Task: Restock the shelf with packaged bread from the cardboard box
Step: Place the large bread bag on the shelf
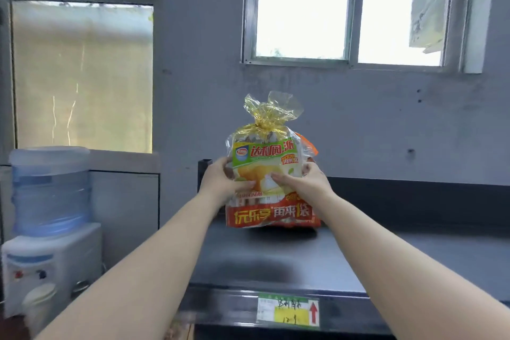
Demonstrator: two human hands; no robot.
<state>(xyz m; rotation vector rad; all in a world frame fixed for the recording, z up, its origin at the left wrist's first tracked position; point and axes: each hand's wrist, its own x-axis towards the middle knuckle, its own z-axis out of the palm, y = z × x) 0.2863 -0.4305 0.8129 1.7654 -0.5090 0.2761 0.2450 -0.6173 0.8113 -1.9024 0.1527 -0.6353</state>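
A bread package in clear plastic, with a green and yellow label, a red band at its base and a gold twisted top, stands upright at the back of the dark shelf. My left hand grips its left side, thumb across the front. My right hand grips its right side, fingers curled over the front. An orange edge of another pack shows just behind it. The cardboard box is out of view.
A price tag with a red arrow is stuck on the shelf's front lip. A water dispenser with a blue bottle stands to the left. The grey wall and a window lie behind the shelf.
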